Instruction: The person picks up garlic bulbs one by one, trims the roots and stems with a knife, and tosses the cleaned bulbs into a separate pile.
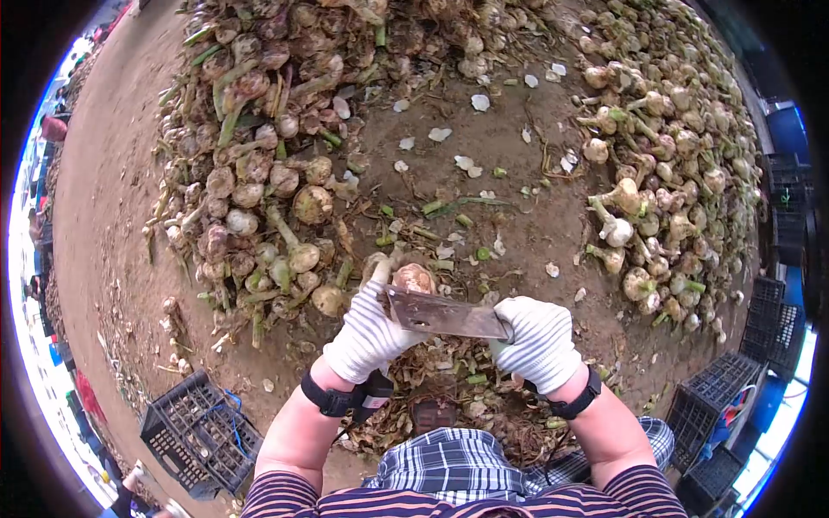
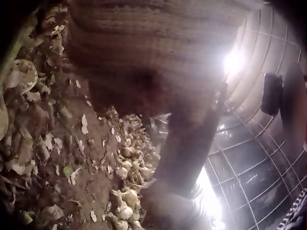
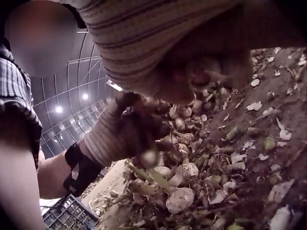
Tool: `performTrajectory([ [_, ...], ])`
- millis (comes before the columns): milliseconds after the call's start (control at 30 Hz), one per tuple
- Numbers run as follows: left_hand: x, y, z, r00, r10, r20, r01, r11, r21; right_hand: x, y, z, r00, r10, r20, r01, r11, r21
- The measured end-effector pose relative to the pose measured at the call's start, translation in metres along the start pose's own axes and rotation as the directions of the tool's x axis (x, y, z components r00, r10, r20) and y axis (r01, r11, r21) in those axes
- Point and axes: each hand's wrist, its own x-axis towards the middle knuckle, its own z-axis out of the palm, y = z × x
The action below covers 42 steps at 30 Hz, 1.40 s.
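a: how far along am i, going by what's around me?

b: start with the dirt floor (image 1: 112,190): it's brown, packed and crumbly, and you sit between two heaps. the heap on your left (image 1: 259,173) is the bigger one. its bulbs are soil-stained, with long green and tan stalks tangled together. the heap on your right (image 1: 665,164) looks paler and rounder, with shorter stubs. i'd judge those as trimmed and the left heap as waiting, so a lot is left.

a: and the crates?

b: the black lattice plastic crates (image 1: 194,432) by your left knee and the ones on your right hold no garlic that i can see. between your knees there's a mound of trimmings (image 1: 449,384), dry, stringy and papery. that suggests many bulbs are already done.

a: my hands?

b: both are in ribbed knit gloves. your left hand (image 1: 367,332) is wrapped around one garlic bulb (image 1: 413,278), knobbly and dirty beige, held out just above the blade. your right hand (image 1: 537,341) is clenched on the handle end of a flat, dull grey steel cleaver (image 1: 445,315). the cleaver lies across between your hands, its edge right by the bulb. i can't tell whether that bulb has been cut.

a: smallest bits?

b: thin white skin flakes (image 1: 439,134) are scattered over the bare dirt.
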Motion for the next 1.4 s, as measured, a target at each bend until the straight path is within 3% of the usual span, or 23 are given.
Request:
performTrajectory([
  [33, 0.002, 0.003, 0.005, 0.997, -0.041, 0.06, 0.058, 0.947, -0.316, -0.001, -0.001, -0.001, 1.0, -0.002, 0.0, 0.002, 1.0, -0.006],
  [67, 0.001, 0.008, 0.009, 0.997, -0.047, 0.067, 0.066, 0.946, -0.317, -0.001, -0.002, -0.002, 1.0, 0.007, 0.0, -0.007, 1.0, -0.006],
  [133, -0.003, 0.027, 0.022, 0.999, -0.051, -0.001, 0.045, 0.878, 0.477, -0.002, -0.008, -0.001, 1.0, 0.001, 0.008, -0.001, 1.0, 0.013],
  [167, -0.002, 0.014, 0.012, 0.994, -0.037, 0.101, -0.045, 0.704, 0.708, -0.001, -0.012, 0.0, 1.0, 0.015, 0.007, -0.015, 0.999, 0.049],
  [200, -0.001, -0.001, 0.008, 0.994, -0.039, 0.107, -0.048, 0.706, 0.706, -0.001, -0.015, 0.002, 1.0, 0.021, 0.006, -0.022, 0.999, 0.046],
  [267, -0.005, -0.031, 0.002, 0.803, 0.378, 0.461, -0.466, -0.083, 0.881, -0.001, -0.017, 0.01, 1.0, 0.004, -0.006, -0.004, 0.996, 0.088],
  [333, -0.008, -0.032, 0.011, 0.836, 0.41, 0.364, -0.431, 0.081, 0.899, -0.003, -0.01, 0.018, 1.0, -0.006, 0.005, 0.006, 0.996, 0.087],
  [400, -0.012, 0.013, 0.031, 0.986, -0.047, 0.158, -0.065, 0.77, 0.635, -0.008, 0.009, 0.033, 0.997, 0.017, -0.077, -0.012, 0.997, 0.072],
  [433, -0.022, 0.016, 0.034, 0.899, 0.26, 0.353, -0.425, 0.314, 0.849, -0.009, 0.019, 0.035, 0.956, 0.289, 0.057, -0.29, 0.957, -0.002],
  [467, -0.035, 0.031, 0.046, 0.997, 0.052, 0.062, -0.072, 0.924, 0.377, -0.011, 0.039, 0.036, 0.874, 0.426, 0.234, -0.4, 0.904, -0.152],
  [533, -0.016, 0.031, 0.04, 0.813, 0.547, 0.198, -0.566, 0.663, 0.49, -0.032, 0.069, 0.05, 0.833, 0.516, 0.2, -0.469, 0.85, -0.24],
  [600, 0.007, 0.045, 0.019, 0.945, 0.3, 0.134, -0.281, 0.527, 0.802, -0.037, 0.066, 0.044, 0.84, 0.536, 0.088, -0.527, 0.843, -0.108],
  [667, 0.015, 0.047, 0.002, 0.947, 0.305, 0.106, -0.202, 0.303, 0.931, -0.03, 0.059, 0.035, 0.827, 0.557, 0.069, -0.555, 0.83, -0.053],
  [700, 0.018, 0.036, -0.012, 0.936, 0.331, 0.118, -0.238, 0.351, 0.906, -0.031, 0.057, 0.035, 0.857, 0.514, 0.04, -0.515, 0.849, 0.116],
  [733, 0.015, 0.037, 0.0, 0.994, 0.02, -0.111, 0.027, 0.916, 0.401, -0.03, 0.054, 0.037, 0.882, 0.472, 0.0, -0.453, 0.847, 0.279],
  [833, 0.011, 0.026, -0.005, 0.982, 0.034, -0.184, 0.034, 0.934, 0.355, -0.027, 0.04, 0.045, 0.911, 0.403, 0.085, -0.403, 0.831, 0.384],
  [900, 0.004, 0.023, -0.01, 0.981, -0.185, -0.054, 0.173, 0.969, -0.177, -0.026, 0.037, 0.053, 0.899, 0.386, 0.207, -0.437, 0.789, 0.432],
  [1000, 0.008, 0.046, 0.005, 0.883, -0.468, -0.032, 0.462, 0.879, -0.116, -0.017, 0.026, 0.038, 0.911, 0.355, 0.209, -0.406, 0.857, 0.316],
  [1200, 0.008, 0.051, 0.024, 0.924, -0.377, -0.066, 0.383, 0.91, 0.158, -0.006, 0.01, 0.016, 0.928, 0.287, 0.237, -0.329, 0.93, 0.165],
  [1267, 0.006, 0.049, 0.025, 0.962, -0.234, -0.144, 0.274, 0.86, 0.431, -0.007, 0.01, 0.017, 0.919, 0.286, 0.27, -0.32, 0.943, 0.091],
  [1300, 0.002, 0.037, 0.017, 0.994, 0.061, -0.091, 0.016, 0.74, 0.673, -0.013, 0.015, 0.021, 0.865, 0.369, 0.34, -0.408, 0.912, 0.048],
  [1367, 0.003, 0.049, 0.01, 0.983, 0.076, -0.167, 0.026, 0.845, 0.535, -0.019, 0.04, 0.035, 0.685, 0.513, 0.517, -0.526, 0.84, -0.134],
  [1400, 0.007, 0.054, 0.004, 0.97, 0.072, -0.23, 0.022, 0.924, 0.381, -0.037, 0.061, 0.056, 0.677, 0.556, 0.482, -0.538, 0.821, -0.191],
])
